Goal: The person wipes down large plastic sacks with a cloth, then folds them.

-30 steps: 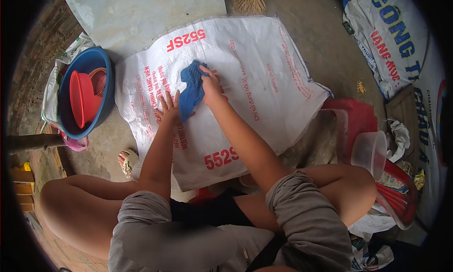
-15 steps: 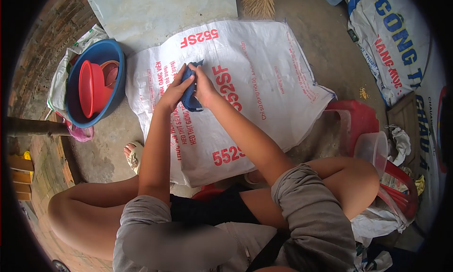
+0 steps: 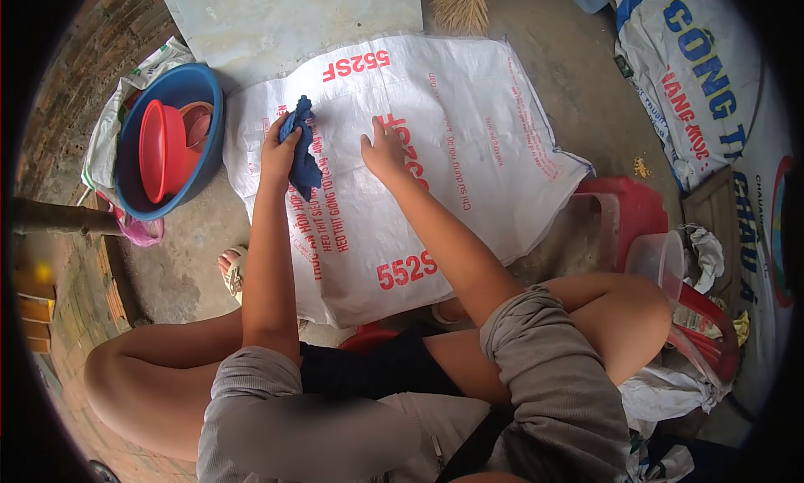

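A crumpled dark blue cloth hangs from my left hand, which grips its left side between thumb and fingers. Both are over the left part of a white woven sack with red print, spread flat on the ground. My right hand is a short way to the right, over the middle of the sack. Its fingers are apart and hold nothing.
At the left stands a blue basin with red plastic bowls in it. A red plastic stool and a clear tub are at the right, near large printed sacks. A straw broom end lies at the back.
My hands have come apart. The left has moved left with the blue cloth, while the right has let go of it and shifted slightly to the right.
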A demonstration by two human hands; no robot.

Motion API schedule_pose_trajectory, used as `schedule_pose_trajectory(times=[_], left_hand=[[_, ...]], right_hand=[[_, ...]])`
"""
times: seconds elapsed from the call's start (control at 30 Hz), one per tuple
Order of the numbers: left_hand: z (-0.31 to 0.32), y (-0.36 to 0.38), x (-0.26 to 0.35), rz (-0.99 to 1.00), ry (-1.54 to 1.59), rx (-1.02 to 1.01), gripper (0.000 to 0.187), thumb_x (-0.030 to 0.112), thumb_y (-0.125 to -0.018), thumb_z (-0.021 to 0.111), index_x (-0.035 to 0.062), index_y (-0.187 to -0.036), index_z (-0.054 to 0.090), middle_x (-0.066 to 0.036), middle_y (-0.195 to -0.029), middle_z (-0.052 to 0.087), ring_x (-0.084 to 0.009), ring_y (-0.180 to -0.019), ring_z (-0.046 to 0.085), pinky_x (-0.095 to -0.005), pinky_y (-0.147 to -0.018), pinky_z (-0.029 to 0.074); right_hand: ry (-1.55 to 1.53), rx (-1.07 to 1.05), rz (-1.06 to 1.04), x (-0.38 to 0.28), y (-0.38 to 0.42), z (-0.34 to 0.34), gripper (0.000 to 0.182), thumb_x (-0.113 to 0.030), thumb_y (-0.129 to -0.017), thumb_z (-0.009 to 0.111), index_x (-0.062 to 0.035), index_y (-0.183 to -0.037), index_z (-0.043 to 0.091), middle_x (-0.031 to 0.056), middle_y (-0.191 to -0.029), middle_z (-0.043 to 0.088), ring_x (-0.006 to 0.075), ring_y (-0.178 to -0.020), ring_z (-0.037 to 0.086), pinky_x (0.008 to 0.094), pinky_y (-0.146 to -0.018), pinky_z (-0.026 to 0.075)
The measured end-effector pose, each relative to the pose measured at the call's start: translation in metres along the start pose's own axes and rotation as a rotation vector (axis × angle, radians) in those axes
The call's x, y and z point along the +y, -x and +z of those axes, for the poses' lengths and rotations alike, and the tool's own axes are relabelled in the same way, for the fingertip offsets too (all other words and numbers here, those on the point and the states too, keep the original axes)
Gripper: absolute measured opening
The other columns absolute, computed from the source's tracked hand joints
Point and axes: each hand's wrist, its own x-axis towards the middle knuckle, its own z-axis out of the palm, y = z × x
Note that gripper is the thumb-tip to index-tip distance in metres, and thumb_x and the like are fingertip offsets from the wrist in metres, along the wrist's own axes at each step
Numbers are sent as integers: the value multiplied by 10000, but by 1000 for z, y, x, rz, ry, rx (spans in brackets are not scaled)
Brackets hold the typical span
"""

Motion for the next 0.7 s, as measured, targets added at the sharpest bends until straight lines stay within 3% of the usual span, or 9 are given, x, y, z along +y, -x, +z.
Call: schedule_pose_trajectory(times=[0.13, 0.2, 0.23, 0.27, 0.33, 0.43, 0.6, 0.63, 0.7], left_hand=[[15, 4, -3, 136, -311, -12, 771, 193, -850, 707, 107, -1501, 304, -190, -1265, 581, -234, -1068, 619, -288, -918, 479], [22, 18, 14, 15, -444, -300, 977, 275, -815, 746, 141, -1546, 113, -229, -1360, 514, -307, -1214, 550, -330, -1008, 428], [23, 19, 14, 115, -652, -407, 1073, 319, -786, 771, 144, -1549, 37, -241, -1435, 437, -327, -1329, 447, -325, -1073, 367], [25, 21, 13, 226, -801, -499, 1090, 410, -751, 786, 211, -1551, 73, -242, -1512, 321, -382, -1400, 325, -465, -1134, 279], [46, 42, 38, -81, -1451, -436, 1065, 500, -732, 769, 299, -1545, 110, -222, -1559, 222, -438, -1427, 223, -634, -1114, 197], [50, 34, -11, 205, -1380, -327, 1006, 556, -720, 750, 359, -1526, 182, -217, -1569, 193, -498, -1421, 171, -740, -1057, 135], [65, 44, -123, 445, -1177, -354, 837, 436, -773, 727, 285, -1491, 324, -219, -1546, 255, -500, -1407, 208, -593, -1129, 202], [67, 55, -121, 542, -1110, -282, 703, 309, -822, 686, 248, -1457, 391, -198, -1525, 312, -471, -1399, 256, -512, -1138, 254], [68, 57, -123, 557, -1087, -255, 649, 261, -840, 665, 243, -1440, 418, -191, -1514, 335, -460, -1391, 280, -506, -1135, 265]], right_hand=[[396, 25, -146, 55, 28, 7, 576, -329, -923, 536, -93, -1430, 401, 216, -1483, 344, 411, -1377, 304, 525, -1113, 271], [459, 162, -417, 84, 39, 19, 558, -313, -938, 509, -112, -1445, 391, 206, -1516, 297, 405, -1403, 261, 531, -1135, 223], [444, 139, -394, 84, 42, 19, 549, -300, -950, 489, -120, -1457, 380, 205, -1531, 275, 399, -1421, 229, 518, -1153, 181], [441, 138, -389, 82, 42, 20, 549, -300, -950, 489, -120, -1457, 380, 205, -1531, 275, 399, -1421, 229, 518, -1153, 181], [515, 182, -392, 81, 41, 22, 576, -325, -923, 518, -127, -1450, 399, 176, -1543, 274, 370, -1437, 211, 502, -1165, 149], [542, 172, -385, 79, 42, 22, 581, -326, -924, 513, -117, -1452, 394, 173, -1551, 258, 365, -1441, 200, 500, -1168, 139], [521, 169, -403, 78, 42, 24, 559, -313, -939, 490, -79, -1440, 405, 194, -1539, 268, 384, -1428, 221, 513, -1156, 169], [544, 157, -389, 78, 41, 24, 572, -319, -934, 493, -90, -1450, 394, 185, -1551, 246, 373, -1437, 204, 503, -1163, 152], [577, 140, -370, 77, 42, 23, 586, -323, -931, 490, -97, -1460, 382, 178, -1563, 224, 364, -1446, 184, 491, -1171, 135]])
